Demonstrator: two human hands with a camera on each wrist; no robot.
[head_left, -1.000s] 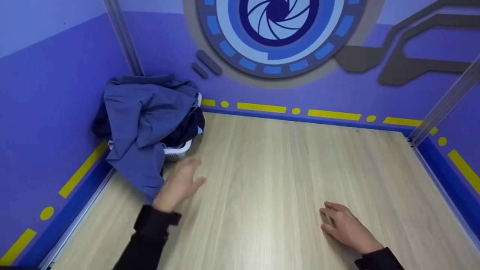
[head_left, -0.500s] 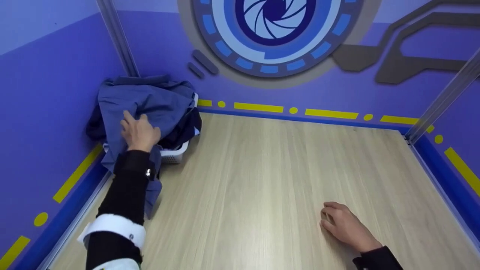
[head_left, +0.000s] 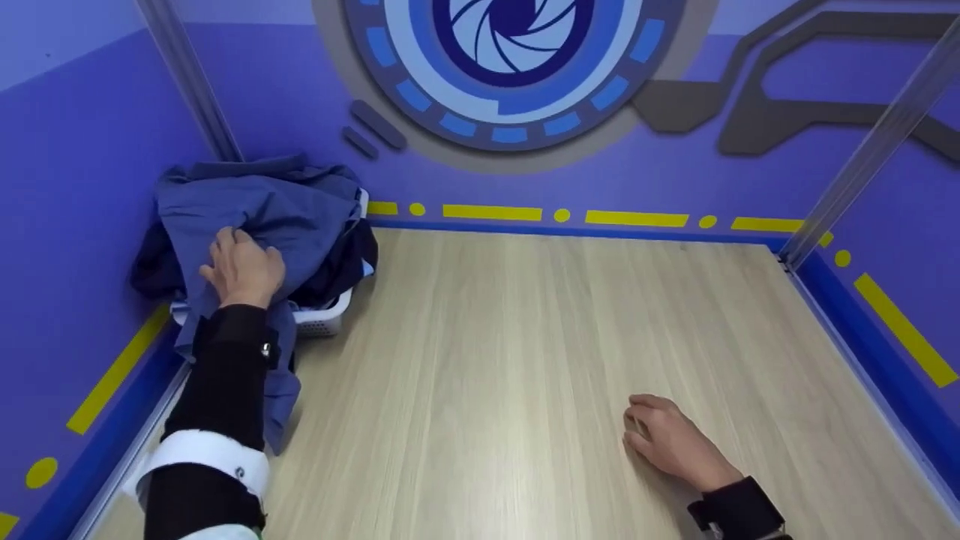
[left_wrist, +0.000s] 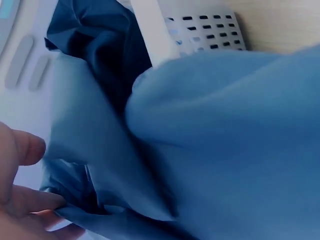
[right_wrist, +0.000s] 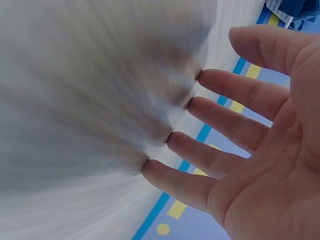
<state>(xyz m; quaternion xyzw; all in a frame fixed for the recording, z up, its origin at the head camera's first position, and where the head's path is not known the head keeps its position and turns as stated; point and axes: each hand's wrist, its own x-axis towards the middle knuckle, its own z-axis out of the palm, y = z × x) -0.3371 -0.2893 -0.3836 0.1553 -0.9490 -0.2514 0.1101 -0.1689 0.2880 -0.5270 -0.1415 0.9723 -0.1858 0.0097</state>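
Note:
A blue-grey cloth garment [head_left: 300, 217] lies heaped over a white basket [head_left: 319, 322] at the far left, one end hanging down onto the table. My left hand [head_left: 244, 270] is on top of this garment. In the left wrist view, the fingers [left_wrist: 37, 199] touch a fold of the cloth, while the thumb stands apart from them. Dark navy cloth [head_left: 341, 266] shows beneath the garment at the basket's rim. My right hand [head_left: 675, 442] rests at the right of the table, fingertips [right_wrist: 175, 142] against the surface and nothing held.
Purple printed walls [head_left: 450, 172] with yellow dashes enclose the wooden tabletop [head_left: 510, 360] at the back and both sides. Metal posts [head_left: 187, 82] stand in the back corners. The basket sits close to the left wall.
My left hand has moved forward and left from beside the basket onto the garment. The right hand stays in place on the table. The head view has shifted slightly.

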